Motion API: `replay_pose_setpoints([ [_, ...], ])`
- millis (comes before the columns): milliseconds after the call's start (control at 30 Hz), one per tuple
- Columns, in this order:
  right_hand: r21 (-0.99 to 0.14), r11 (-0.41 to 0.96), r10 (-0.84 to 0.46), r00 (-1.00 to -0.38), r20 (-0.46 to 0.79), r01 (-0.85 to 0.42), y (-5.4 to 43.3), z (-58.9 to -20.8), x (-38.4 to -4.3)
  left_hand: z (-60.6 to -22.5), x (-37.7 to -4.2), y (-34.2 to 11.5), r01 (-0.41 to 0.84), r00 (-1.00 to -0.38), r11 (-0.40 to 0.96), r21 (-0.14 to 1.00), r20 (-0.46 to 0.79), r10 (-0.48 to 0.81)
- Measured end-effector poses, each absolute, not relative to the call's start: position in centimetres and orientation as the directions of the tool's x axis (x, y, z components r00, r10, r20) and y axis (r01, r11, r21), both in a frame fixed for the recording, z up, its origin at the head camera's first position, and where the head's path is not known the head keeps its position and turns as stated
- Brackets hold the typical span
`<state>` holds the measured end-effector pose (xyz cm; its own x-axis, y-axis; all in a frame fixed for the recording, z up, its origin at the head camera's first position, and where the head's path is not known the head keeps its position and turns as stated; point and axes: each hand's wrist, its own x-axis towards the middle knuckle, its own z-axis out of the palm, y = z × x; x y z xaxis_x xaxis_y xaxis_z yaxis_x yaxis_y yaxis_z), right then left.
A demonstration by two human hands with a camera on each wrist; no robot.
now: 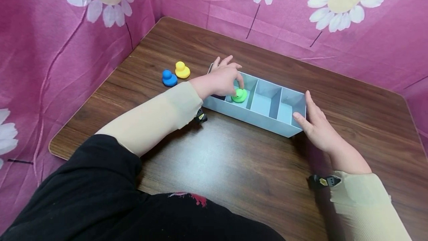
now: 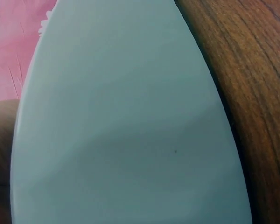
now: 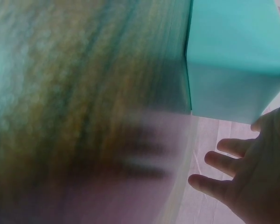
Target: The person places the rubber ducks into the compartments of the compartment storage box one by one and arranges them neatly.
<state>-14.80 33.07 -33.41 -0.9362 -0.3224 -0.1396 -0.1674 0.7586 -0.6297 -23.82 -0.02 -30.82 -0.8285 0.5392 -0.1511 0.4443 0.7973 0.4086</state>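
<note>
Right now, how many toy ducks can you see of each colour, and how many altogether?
Blue duck: 1, on the table
Yellow duck: 1, on the table
Green duck: 1, inside the divided tray
Total in view: 3

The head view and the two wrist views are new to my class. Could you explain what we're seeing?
There is no machine, just a person's bare hands. The head camera looks down on the wooden table. A camera sits on each wrist: the left sees mostly a pale wall of the divided box; the right sees the box's end and some fingers. Beside the box stand a blue duck and a yellow duck. The left hand pinches a green duck in or just above one compartment; the right hand rests against the box's right end.
</note>
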Motion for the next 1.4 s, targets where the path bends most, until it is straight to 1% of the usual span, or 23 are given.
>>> replay_pose_setpoints([
  [133,-0.628,0.758,-0.325,-0.936,-0.133,-0.175,33.1,-33.4,-14.9,-30.6,-23.7,0.0,0.446,-0.826,0.79,0.42,-0.148,0.544],
  [400,-0.619,0.761,-0.335,-0.934,-0.121,-0.193,33.3,-33.4,-14.9,-30.6,-23.6,0.0,0.476,-0.814,0.78,0.407,-0.133,0.566],
  [667,-0.621,0.762,-0.328,-0.936,-0.129,-0.182,33.1,-33.6,-14.9,-30.8,-23.6,-0.1,0.496,-0.8,0.771,0.4,-0.133,0.584],
  [1067,-0.614,0.761,-0.342,-0.934,-0.105,-0.21,33.0,-33.4,-14.8,-30.5,-23.6,-0.5,0.471,-0.813,0.774,0.423,-0.132,0.567],
  [1200,-0.616,0.759,-0.341,-0.934,-0.102,-0.21,33.0,-33.4,-14.8,-29.5,-23.6,-1.3,0.459,-0.844,0.773,0.438,-0.056,0.533],
  [1300,-0.629,0.746,-0.348,-0.933,-0.088,-0.219,33.0,-33.5,-14.8,-28.1,-23.5,-3.1,0.445,-0.874,0.752,0.486,0.052,0.484],
  [1400,-0.638,0.739,-0.345,-0.935,-0.084,-0.215,33.0,-33.6,-14.7,-27.0,-23.6,-6.0,0.454,-0.883,0.703,0.548,0.167,0.44],
])
